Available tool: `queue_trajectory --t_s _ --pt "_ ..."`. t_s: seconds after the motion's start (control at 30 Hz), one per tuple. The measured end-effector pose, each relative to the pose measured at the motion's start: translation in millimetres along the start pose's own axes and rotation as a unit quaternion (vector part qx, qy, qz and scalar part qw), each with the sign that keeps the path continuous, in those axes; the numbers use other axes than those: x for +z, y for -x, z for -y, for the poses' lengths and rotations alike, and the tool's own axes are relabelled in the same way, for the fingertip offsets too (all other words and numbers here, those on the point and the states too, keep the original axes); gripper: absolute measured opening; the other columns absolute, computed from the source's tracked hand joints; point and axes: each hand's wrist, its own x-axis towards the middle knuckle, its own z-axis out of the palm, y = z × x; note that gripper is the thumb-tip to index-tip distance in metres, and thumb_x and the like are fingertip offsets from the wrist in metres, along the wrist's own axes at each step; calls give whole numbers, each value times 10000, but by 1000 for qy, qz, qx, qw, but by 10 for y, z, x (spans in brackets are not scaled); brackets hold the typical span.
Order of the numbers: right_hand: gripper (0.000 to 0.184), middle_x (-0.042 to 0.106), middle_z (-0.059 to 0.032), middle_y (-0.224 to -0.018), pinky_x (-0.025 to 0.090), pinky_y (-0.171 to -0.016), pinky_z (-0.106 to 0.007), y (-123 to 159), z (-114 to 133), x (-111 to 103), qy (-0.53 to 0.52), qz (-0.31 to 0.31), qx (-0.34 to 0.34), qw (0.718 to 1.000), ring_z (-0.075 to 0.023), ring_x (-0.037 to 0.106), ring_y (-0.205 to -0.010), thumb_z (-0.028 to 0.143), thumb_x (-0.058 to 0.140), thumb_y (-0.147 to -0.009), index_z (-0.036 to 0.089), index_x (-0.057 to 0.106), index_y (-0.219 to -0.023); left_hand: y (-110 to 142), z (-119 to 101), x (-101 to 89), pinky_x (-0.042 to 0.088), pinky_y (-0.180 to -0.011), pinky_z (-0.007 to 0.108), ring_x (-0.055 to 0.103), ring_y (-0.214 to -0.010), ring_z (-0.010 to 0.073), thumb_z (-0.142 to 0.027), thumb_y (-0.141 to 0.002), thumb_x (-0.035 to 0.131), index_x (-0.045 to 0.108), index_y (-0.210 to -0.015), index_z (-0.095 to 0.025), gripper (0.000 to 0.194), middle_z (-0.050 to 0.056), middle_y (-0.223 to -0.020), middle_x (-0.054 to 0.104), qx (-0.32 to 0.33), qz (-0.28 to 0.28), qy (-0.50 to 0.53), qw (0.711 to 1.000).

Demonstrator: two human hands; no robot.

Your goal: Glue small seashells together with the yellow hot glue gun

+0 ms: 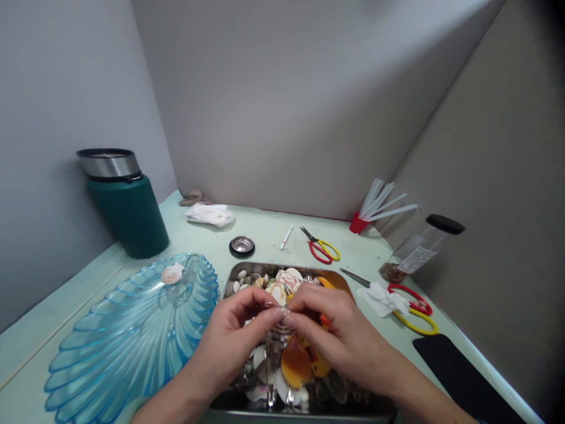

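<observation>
Above the metal tray (375, 406), my left hand (242, 327) and my right hand (329, 318) meet fingertip to fingertip. Both are closed in a pinch on something small, too tiny and covered to name. Below them the tray holds seashells, among them an orange scallop shell (296, 360), a pinkish-white shell (289, 277) and several white pebbles (241, 275). Metal tweezers (271, 377) appear to lie among the shells, partly in shadow. An orange-yellow item under my right hand is mostly hidden.
Left stands a blue shell-shaped dish (128, 341) with a pale shell (172, 272) on it, beside a green bottle (126, 206). Behind the tray are a round lid (242, 246) and small scissors (320, 244). Right are larger scissors (410, 303), a jar (419, 250), a red cup (359, 223) and a black phone-like slab (459, 377).
</observation>
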Motion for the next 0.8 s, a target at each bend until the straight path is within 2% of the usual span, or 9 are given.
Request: queue_trajectory --t_s 0.1,0.2,0.43,0.8 --pt "170 567 12 -695 372 -630 -245 -5 3 -1 -4 2 -1 1000 -122 509 -674 207 528 -896 167 580 -739 12 -8 -5 455 -667 213 573 -720 133 -261 -750 680 669 -804 -188 92 -6 -756 653 6 12 -7 1000" --pt "162 561 16 -685 368 -616 -239 -4 6 -5 -6 8 -1 1000 -118 504 -658 195 543 -884 166 579 -729 18 -8 -15 442 -646 201 553 -683 122 -274 -768 662 662 -748 -186 91 -17 -703 631 12 14 -20 1000" --pt "228 562 15 -673 369 -623 -242 1 3 -13 8 1 1 1000 -119 498 -651 237 507 -915 173 571 -706 -10 25 -15 411 -590 193 503 -621 109 -301 -758 669 632 -708 -169 145 -27 -649 588 1 -29 5 1000" --pt "219 547 6 -690 373 -640 -237 2 -17 -6 -6 15 -21 1000 -116 498 -667 212 492 -917 162 560 -715 5 31 -33 431 -634 189 545 -660 111 -259 -749 683 695 -733 -186 76 -21 -681 653 -6 2 16 1000"
